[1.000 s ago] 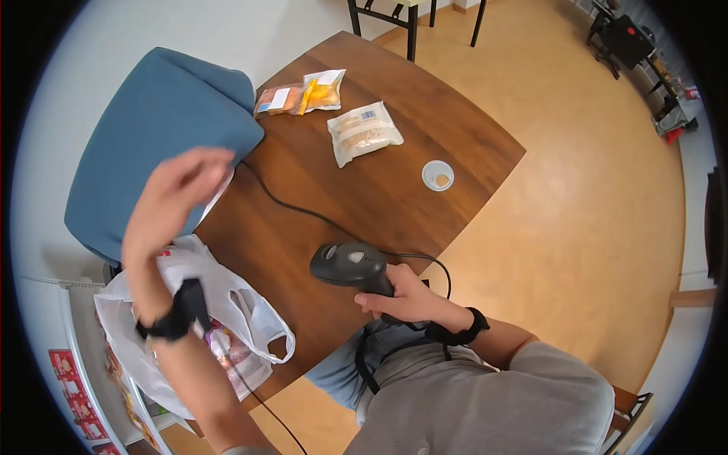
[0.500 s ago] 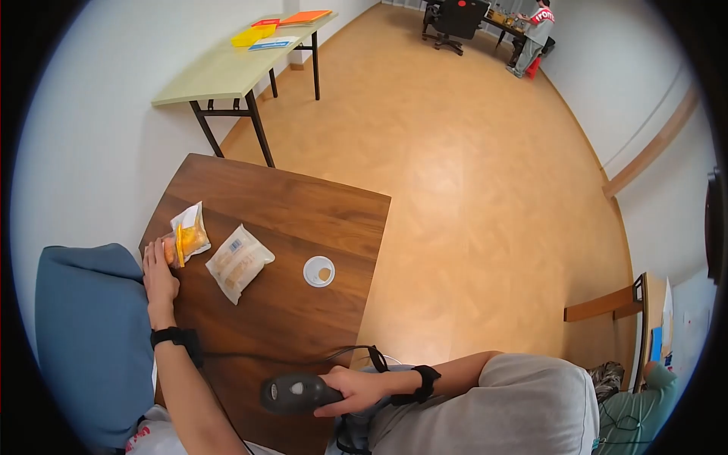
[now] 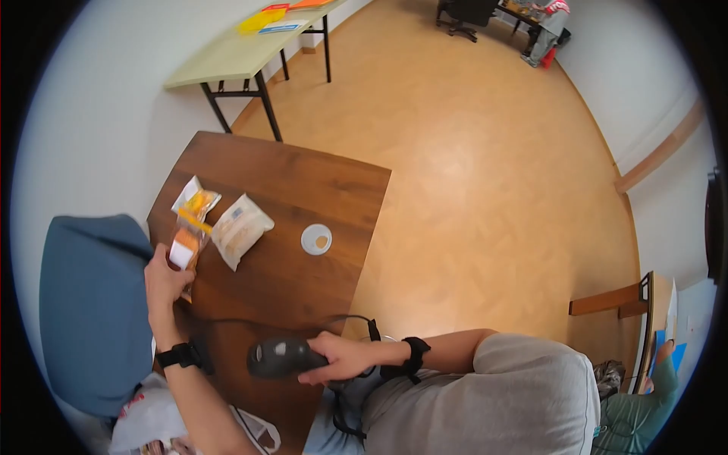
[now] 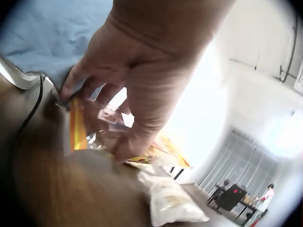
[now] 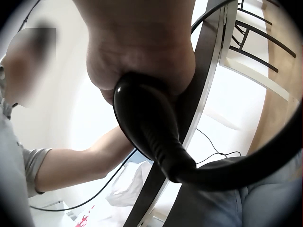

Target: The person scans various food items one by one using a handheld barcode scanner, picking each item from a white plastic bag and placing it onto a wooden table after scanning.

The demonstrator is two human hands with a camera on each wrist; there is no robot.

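Clock read in the head view, white pack as centre, 12 at top.

Left hand at 8: thumb and fingers bent round the near end of the orange pack, which lies between 8 and 9. White label uppermost. Left wrist view shows a yellow strip across one end. Whether that pack touches the bench or is lifted, cannot tell.

Yellow pack at 10, just beyond the orange one. White lid at 3, apart from all packs.

Right hand at about 5, grasping the black scanner by its handle; scanner's head points towards 9. Thick cord leaves the handle's base in the right wrist view.

Blue cloth at 8, past the left hand. White bag at 7, partly behind the left forearm. Another person far off at 2.
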